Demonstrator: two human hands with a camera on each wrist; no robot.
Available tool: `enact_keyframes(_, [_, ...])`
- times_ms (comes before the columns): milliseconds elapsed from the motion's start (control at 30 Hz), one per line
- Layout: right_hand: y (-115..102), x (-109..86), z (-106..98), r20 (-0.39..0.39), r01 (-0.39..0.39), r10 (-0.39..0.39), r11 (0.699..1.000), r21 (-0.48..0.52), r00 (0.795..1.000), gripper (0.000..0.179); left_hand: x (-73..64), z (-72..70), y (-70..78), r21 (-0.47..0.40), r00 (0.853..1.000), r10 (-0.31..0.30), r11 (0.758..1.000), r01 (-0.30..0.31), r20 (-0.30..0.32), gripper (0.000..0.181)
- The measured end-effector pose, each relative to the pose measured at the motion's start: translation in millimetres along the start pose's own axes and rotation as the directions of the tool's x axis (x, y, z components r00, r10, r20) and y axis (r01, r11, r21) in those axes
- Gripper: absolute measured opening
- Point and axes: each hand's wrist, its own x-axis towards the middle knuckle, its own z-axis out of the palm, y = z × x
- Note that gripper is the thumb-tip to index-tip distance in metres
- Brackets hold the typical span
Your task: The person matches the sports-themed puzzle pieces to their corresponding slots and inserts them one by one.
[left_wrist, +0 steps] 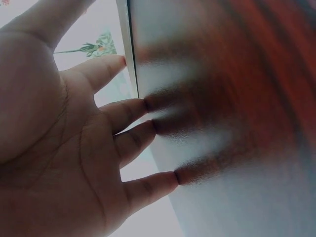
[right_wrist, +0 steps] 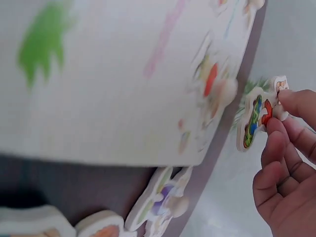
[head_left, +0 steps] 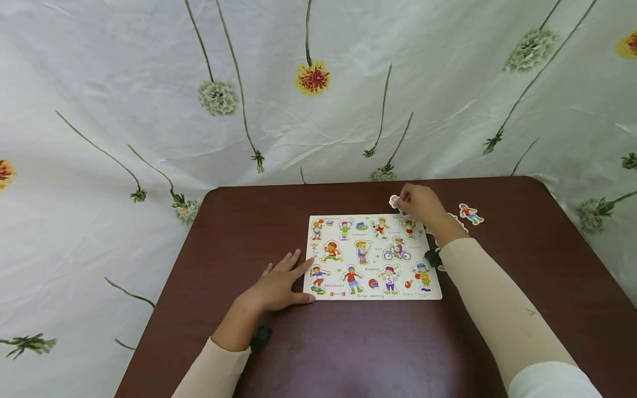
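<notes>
My right hand [head_left: 419, 204] pinches a wooden puzzle piece [head_left: 393, 201] just beyond the far right part of the puzzle board [head_left: 348, 251]. Up close in the right wrist view, that puzzle piece [right_wrist: 253, 121] shows a small figure with a green and blue patch, gripped between thumb and fingers. Sports figures fill the pale board, and round knobs stand up from some of them in this view. Spread flat at the board's left side, my left hand [head_left: 278, 284] has its thumb and index fingertip at the edge. The left wrist view shows its palm and straight fingers [left_wrist: 133, 143].
Right of the board lies a loose figure piece [head_left: 470, 214] in blue and red. Several more loose pieces [right_wrist: 159, 202] lie along the board's side, partly hidden under the right forearm. The dark brown table [head_left: 249, 221] ends at a flowered white cloth [head_left: 278, 121].
</notes>
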Motion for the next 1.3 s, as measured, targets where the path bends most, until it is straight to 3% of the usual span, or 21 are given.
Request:
enact_keyframes(200, [-16,-12.6,1,-0.016,0.073,-0.073,0.996,0.046,0.997,0.017,0.6,-1.3,0.2,0.002,1.0,-0.001,1.0,0.001,0.009,0.089])
enact_keyframes(400, [-40,-26.8,6,0.027,0.127,-0.129,0.988,0.084,0.991,0.011,1.0,-2.5,0.7,0.0,1.0,0.006,1.0,-0.006,0.017,0.089])
enact_keyframes(667, [-76,-49.7,18,0.133,0.074,-0.102,0.977,0.201,0.986,0.009,2.2,-1.7,-1.0,0.017,1.0,0.002,1.0,-0.003,0.029,0.09])
enact_keyframes(867, [-100,-64.3,32,0.195,0.103,-0.147,0.97,0.219,0.97,0.007,3.4,-2.1,-0.3,0.019,1.0,0.007,1.0,-0.007,0.021,0.09])
enact_keyframes(1100, [-128,-77.6,53,0.224,0.199,-0.245,0.958,0.207,0.943,0.006,3.0,-2.4,-1.9,0.023,1.0,0.012,1.0,-0.012,0.019,0.09])
enact_keyframes(1300, [-144,-84.7,69,0.255,0.228,-0.28,0.949,0.216,0.925,0.009,1.8,-2.2,-2.0,0.027,1.0,0.014,1.0,-0.015,0.01,0.089])
